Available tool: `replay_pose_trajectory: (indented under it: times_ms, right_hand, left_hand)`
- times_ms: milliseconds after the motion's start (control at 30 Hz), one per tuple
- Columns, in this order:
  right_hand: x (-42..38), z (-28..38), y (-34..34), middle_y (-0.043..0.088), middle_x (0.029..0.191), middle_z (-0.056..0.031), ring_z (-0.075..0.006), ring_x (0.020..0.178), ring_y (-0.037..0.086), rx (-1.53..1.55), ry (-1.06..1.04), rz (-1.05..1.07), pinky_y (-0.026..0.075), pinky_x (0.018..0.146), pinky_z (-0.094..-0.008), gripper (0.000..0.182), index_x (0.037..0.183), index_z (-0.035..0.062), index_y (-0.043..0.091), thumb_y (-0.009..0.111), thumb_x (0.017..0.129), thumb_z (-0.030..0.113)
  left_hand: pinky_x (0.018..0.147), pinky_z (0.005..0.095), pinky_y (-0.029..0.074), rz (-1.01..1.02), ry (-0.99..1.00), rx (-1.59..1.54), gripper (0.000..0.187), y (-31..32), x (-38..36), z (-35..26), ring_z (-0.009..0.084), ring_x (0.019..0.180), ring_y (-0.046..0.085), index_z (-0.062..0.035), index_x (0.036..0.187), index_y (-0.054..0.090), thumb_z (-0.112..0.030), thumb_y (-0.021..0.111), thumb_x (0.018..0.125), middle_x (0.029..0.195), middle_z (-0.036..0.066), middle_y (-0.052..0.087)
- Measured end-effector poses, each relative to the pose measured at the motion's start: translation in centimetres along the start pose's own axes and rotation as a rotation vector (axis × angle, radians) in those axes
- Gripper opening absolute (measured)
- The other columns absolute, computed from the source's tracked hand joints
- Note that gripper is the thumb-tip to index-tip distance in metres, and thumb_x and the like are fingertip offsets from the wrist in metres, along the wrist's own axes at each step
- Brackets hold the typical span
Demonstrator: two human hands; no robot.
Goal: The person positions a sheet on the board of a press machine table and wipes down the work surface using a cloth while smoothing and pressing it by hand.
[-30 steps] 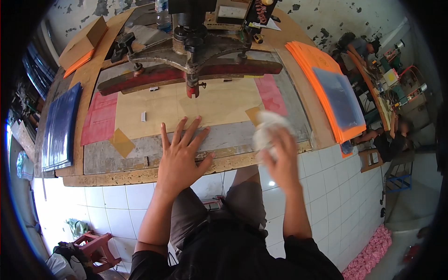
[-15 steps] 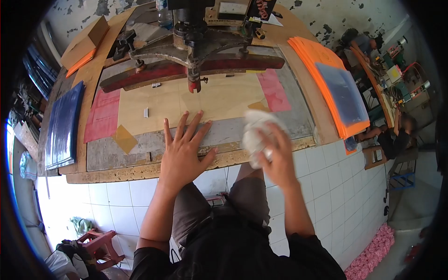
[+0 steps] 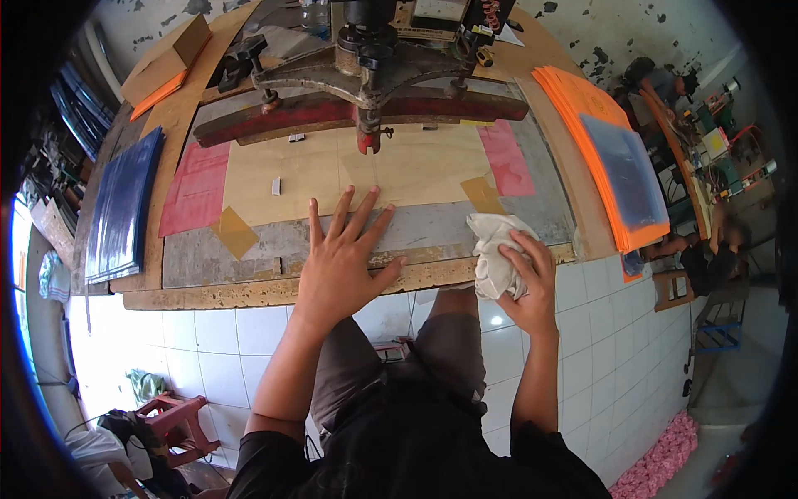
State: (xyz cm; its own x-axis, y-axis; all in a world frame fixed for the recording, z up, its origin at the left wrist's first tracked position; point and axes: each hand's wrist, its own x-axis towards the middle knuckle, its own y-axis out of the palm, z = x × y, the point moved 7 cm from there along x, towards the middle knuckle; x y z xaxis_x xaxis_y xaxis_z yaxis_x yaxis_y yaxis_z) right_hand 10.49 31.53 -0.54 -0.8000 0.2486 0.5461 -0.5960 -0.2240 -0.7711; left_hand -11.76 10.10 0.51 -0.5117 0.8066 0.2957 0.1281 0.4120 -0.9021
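My left hand lies with fingers spread on the grey plate near its front edge, its fingertips at the lower border of the tan sheet. In my right hand is a crumpled white cloth, held over the right part of the wooden front edge. Pink pieces flank the tan sheet, one on the left and one on the right. A brown tape square sits at its lower left corner, another at its lower right. A small light piece rests on the sheet.
The press with its red bar spans the plate's back. Blue plastic sheets lie left, orange sheets with a clear blue sheet right. A cardboard box stands back left. Other people are at the far right.
The view has shifted slightly, so the table appears further right. The cloth, blurred before, now shows sharply in my right hand. My left hand remains spread on the plate.
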Motion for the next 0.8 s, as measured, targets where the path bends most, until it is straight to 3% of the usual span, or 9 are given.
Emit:
replay_pose_trajectory:
  times_ms: [167,367,567,667,733,800]
  right_hand:
    - [-0.2,5.0,3.5,0.058,0.165,-0.0119,-0.0391,0.153,0.055,-0.004,0.003,-0.005,0.037,0.126,-0.0638,0.071,0.150,0.0196,0.073,0.086,0.081,0.028]
    - [0.9,9.5,6.6,0.060,0.164,-0.0080,-0.0362,0.153,0.056,0.088,-0.044,-0.021,0.040,0.125,-0.0608,0.075,0.150,0.0245,0.073,0.091,0.077,0.022]
    - [2.8,1.5,0.1,0.062,0.164,-0.0096,-0.0377,0.147,0.060,0.058,0.002,0.072,0.042,0.124,-0.0562,0.062,0.148,0.0145,0.073,0.083,0.087,0.020]
    - [2.4,-5.5,-2.5,0.059,0.166,-0.0158,-0.0435,0.144,0.059,-0.136,0.268,0.025,0.041,0.125,-0.0568,0.057,0.154,0.0091,0.067,0.077,0.098,0.022]
    - [2.8,-7.0,-3.4,0.057,0.167,-0.0194,-0.0463,0.145,0.057,-0.255,0.413,-0.056,0.040,0.126,-0.0577,0.057,0.157,0.0076,0.063,0.074,0.103,0.022]
    - [2.9,-4.2,-1.0,0.053,0.169,-0.0231,-0.0485,0.150,0.053,-0.223,0.326,0.003,0.038,0.128,-0.0596,0.059,0.160,0.0102,0.061,0.074,0.104,0.023]
  left_hand:
    - [0.139,0.0697,0.005,-0.005,0.006,-0.010,0.076,0.1,0.1,0.1,0.0386,0.171,0.029,-0.0176,0.164,0.062,-0.053,0.078,0.099,0.181,0.009,0.044]
    - [0.139,0.0702,0.006,0.009,0.026,0.011,0.075,-0.2,0.1,0.1,0.0388,0.171,0.031,-0.0173,0.164,0.061,-0.051,0.078,0.099,0.181,0.009,0.044]
    - [0.139,0.0693,0.006,0.006,0.006,-0.012,0.077,0.0,0.0,0.2,0.0385,0.171,0.030,-0.0172,0.166,0.060,-0.052,0.077,0.100,0.181,0.010,0.043]
    - [0.140,0.0686,0.006,-0.002,0.004,-0.017,0.077,-0.1,0.1,0.2,0.0383,0.171,0.030,-0.0168,0.166,0.060,-0.053,0.077,0.100,0.182,0.010,0.043]
    - [0.140,0.0686,0.006,0.003,0.004,-0.014,0.078,0.1,0.0,0.2,0.0383,0.171,0.030,-0.0167,0.166,0.059,-0.053,0.077,0.100,0.182,0.009,0.043]
    - [0.140,0.0688,0.006,0.005,-0.001,-0.012,0.078,0.0,0.1,0.2,0.0383,0.171,0.030,-0.0166,0.166,0.059,-0.053,0.077,0.100,0.182,0.009,0.043]
